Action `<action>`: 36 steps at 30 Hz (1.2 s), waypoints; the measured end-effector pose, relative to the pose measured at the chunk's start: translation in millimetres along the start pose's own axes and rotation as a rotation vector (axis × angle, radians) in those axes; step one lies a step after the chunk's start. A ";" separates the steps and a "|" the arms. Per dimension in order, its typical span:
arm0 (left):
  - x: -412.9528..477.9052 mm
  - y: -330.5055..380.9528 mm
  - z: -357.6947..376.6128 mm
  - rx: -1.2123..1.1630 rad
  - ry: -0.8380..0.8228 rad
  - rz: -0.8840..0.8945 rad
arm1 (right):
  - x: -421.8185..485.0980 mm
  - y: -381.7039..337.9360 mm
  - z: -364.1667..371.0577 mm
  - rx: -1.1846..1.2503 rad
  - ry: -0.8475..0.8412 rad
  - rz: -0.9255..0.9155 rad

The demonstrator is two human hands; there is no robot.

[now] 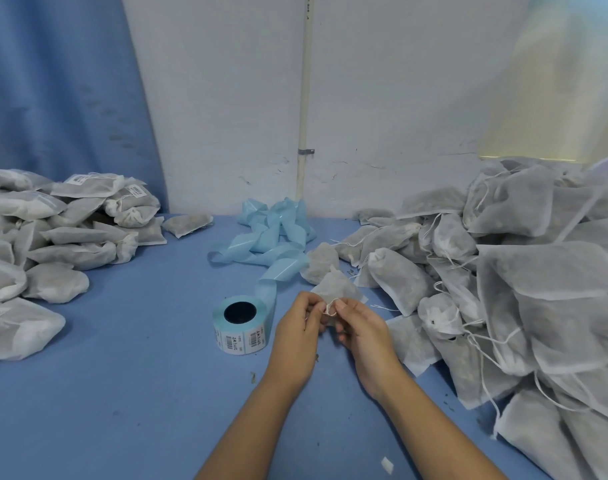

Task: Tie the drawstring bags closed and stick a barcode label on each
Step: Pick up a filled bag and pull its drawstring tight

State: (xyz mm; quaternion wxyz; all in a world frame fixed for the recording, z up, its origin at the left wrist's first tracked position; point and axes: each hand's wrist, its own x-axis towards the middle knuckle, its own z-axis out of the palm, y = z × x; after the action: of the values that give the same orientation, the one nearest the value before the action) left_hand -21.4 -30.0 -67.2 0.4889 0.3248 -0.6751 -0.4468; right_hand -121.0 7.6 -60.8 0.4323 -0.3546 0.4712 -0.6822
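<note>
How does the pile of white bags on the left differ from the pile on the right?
The left pile of white drawstring bags shows barcode labels on some bags; the right pile of white drawstring bags shows none. Several left-pile necks look tied; right-pile strings hang loose. The right pile is taller. Both lie on the blue table.

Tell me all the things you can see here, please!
table: one, blue, under everything
left pile of bags: many, white, left side, some with labels
right pile of bags: many, white, right side, strings loose
label roll: one, pale blue with white barcode labels, left of the hands
backing strip: one, light blue, tangled behind the roll
curtain: one, blue, back left
pipe: one, white, on the back wall
held bag: one, white, above the table centre
drawstring: one, white, at the held bag's mouth
left hand: one, pinches the drawstring
right hand: one, pinches the drawstring
</note>
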 end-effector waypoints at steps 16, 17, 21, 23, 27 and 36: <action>1.9 1.2 -0.8 0.077 0.019 -0.033 | 5.4 0.9 -3.7 0.238 0.106 0.034; 2.3 0.5 -0.7 0.075 0.024 -0.039 | 5.3 1.0 -3.6 0.238 0.101 0.034; 4.9 -2.9 -0.6 0.100 0.043 -0.057 | 5.2 0.6 -3.1 0.209 0.079 0.034; 5.5 -4.2 -0.6 0.100 0.041 -0.065 | 4.9 0.1 -3.0 0.209 0.077 0.038; 4.4 -5.8 -0.5 0.145 0.043 -0.049 | 3.5 -0.4 -4.2 0.209 0.074 0.043; 0.9 -10.2 -2.4 0.526 0.058 0.176 | 0.9 -9.4 -10.4 0.226 -0.039 0.120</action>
State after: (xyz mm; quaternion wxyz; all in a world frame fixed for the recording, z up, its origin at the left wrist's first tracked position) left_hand -19.4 -35.4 -76.0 0.4440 0.3935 -0.7791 -0.2027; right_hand -133.0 12.0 -54.9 0.5187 -0.2879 0.4033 -0.6967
